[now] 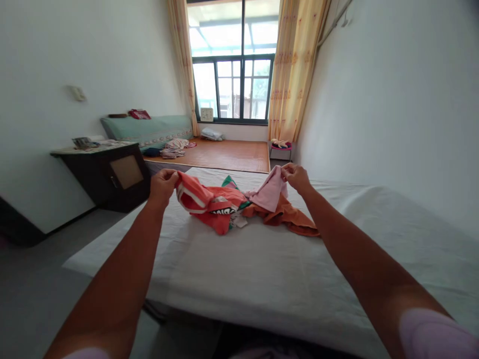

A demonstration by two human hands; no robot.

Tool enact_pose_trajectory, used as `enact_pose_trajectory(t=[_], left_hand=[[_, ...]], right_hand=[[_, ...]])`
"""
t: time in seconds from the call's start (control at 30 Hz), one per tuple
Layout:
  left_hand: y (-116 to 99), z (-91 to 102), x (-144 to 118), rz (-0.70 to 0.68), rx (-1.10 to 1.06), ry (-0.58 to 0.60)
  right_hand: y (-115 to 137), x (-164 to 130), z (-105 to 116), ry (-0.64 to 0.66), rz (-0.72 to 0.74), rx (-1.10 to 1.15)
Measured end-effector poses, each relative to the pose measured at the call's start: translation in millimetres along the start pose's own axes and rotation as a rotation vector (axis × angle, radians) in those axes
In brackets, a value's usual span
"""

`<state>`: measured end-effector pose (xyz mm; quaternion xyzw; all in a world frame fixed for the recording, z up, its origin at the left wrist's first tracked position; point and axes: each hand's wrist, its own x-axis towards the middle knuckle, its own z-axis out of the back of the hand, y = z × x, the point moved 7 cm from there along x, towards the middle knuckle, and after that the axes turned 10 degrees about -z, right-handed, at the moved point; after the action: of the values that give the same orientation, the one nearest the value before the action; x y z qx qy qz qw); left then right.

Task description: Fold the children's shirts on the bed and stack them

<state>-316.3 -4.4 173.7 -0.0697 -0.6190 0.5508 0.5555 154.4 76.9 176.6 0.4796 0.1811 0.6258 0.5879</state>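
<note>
Nightstand (108, 172): well left of our left hand, dark wood, papers on top; we don't touch it.
Far bed (224, 153): beyond both hands, bare wooden platform under the window, small heap of clothes at its left end, green headboard cushion behind.
Left hand (163, 185): clenched in a pinch on one edge of the garment, arm stretched out, wrist just above the sheet.
Garment (215, 205): between our hands, coral-orange with white stripes, a green patch and some print; bunched and crumpled, middle sagging onto the mattress, only the two held ends lifted.
Pink cloth (270, 192): just inside the right hand, pale pink; can't tell if it's the garment's lining or a separate piece.
Orange fold (295, 222): under the right wrist, lying flat on the sheet.
Right hand (296, 177): pinching the pink corner, fingers closed on it.
Mattress (262, 269): white sheet beneath both forearms, otherwise bare near us.
Progress: we judge it early; edges gripped, cloth not yet spread out, no neat fold visible, everything past the grip is left.
</note>
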Motion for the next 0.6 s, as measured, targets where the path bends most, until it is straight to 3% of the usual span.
enact_pose_trajectory(t=[0.07,0.13,0.2,0.27,0.3,0.37,0.47,0.53,0.6], left_hand=[[-5,4.0,-5,-0.097,0.334,0.056],[-20,-9.5,-20,-0.219,0.549,0.157],[-38,-40.6,-46,-0.320,0.567,0.319],[-50,-84.6,-85,-0.377,0.545,0.610],[-54,-101.6,-103,-0.414,0.592,0.698],[-55,-121.1,-127,-0.442,0.722,0.771],[-42,-110.4,-123,-0.389,0.860,0.724],[-32,-79.2,-96,-0.301,0.888,0.594],[-23,-36.6,-63,-0.165,0.886,0.385]], right_hand=[[13,-12,-9,-0.042,0.084,-0.164],[33,-26,-31,-0.007,0.213,-0.309],[48,-43,-71,0.203,0.332,-0.459],[47,-63,-113,0.486,0.366,-0.628],[43,-71,-130,0.575,0.356,-0.691],[37,-82,-149,0.601,0.328,-0.744],[35,-82,-157,0.490,0.317,-0.726],[38,-68,-150,0.439,0.233,-0.610],[48,-41,-132,0.366,0.072,-0.299]])
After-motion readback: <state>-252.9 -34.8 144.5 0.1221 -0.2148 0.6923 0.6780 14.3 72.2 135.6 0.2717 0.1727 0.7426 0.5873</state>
